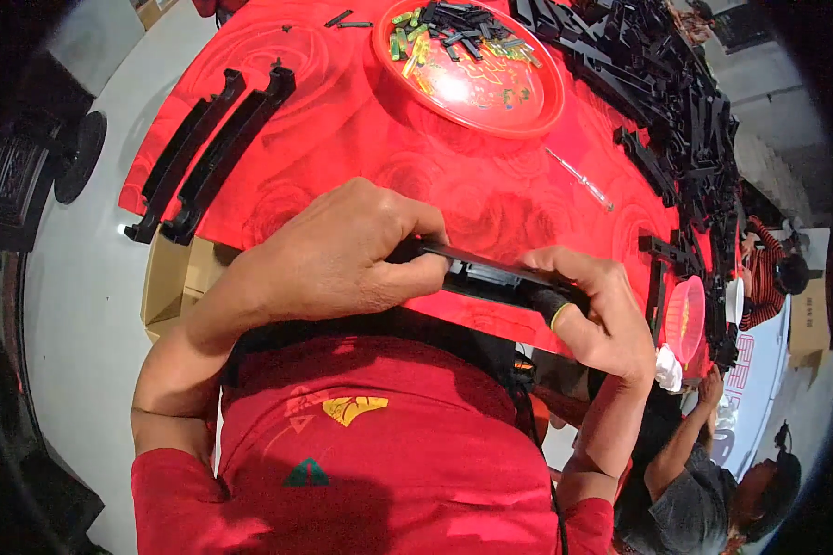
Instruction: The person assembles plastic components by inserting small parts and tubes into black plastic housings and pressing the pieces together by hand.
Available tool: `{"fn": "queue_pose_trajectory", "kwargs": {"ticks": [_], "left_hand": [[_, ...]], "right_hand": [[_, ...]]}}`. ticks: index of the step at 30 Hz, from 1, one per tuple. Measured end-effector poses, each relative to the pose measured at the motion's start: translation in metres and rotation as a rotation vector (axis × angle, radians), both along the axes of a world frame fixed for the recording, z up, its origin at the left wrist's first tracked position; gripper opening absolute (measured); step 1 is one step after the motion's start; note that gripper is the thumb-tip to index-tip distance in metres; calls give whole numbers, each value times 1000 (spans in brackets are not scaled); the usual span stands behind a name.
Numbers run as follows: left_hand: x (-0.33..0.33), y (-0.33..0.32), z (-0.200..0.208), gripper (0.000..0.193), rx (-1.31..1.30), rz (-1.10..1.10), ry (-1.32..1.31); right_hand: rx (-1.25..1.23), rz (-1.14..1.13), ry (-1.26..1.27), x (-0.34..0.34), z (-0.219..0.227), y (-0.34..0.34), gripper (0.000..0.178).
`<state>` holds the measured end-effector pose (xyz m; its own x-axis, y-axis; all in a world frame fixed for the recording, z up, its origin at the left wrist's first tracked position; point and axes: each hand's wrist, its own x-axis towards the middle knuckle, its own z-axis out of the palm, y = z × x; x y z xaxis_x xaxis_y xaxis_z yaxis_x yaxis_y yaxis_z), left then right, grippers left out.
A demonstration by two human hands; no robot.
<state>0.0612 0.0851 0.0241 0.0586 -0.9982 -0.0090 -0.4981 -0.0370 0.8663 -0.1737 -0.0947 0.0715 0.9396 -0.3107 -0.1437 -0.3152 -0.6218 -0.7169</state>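
My left hand (356,250) and my right hand (602,314) hold a long, narrow black plastic part (491,275) level between them, over the near edge of the table. The left fingers and thumb pinch one end, and the right fingers close round the other. A black cover with a yellowish rim sits on my right thumb. Inside the part a greyish strip shows, but its ends are hidden by my fingers. Two similar black plastic parts (236,148) (187,153) lie side by side at the table's left edge.
A red tablecloth (342,120) covers the table. On it are a round red tray (472,111) of small black and yellow-green pieces, a slim clear tool (578,178), a large pile of black plastic parts (666,120) and a pink basket (685,319). Below left stands a cardboard box (171,282); co-workers sit right.
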Motion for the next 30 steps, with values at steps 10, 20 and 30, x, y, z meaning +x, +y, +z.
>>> {"fn": "queue_pose_trajectory", "kwargs": {"ticks": [10, 20, 30], "left_hand": [[-9, 0, -3, 22, -44, -4, -51], [-26, 7, -2, 20, -89, 14, -156], [-32, 10, 1, 19, -103, 74, -175]], "right_hand": [[-52, -9, 157, 11, -4, 11, 30], [-152, -62, 151, 4, -13, 25, 28], [-81, -171, 122, 8, -21, 35, 35]]}}
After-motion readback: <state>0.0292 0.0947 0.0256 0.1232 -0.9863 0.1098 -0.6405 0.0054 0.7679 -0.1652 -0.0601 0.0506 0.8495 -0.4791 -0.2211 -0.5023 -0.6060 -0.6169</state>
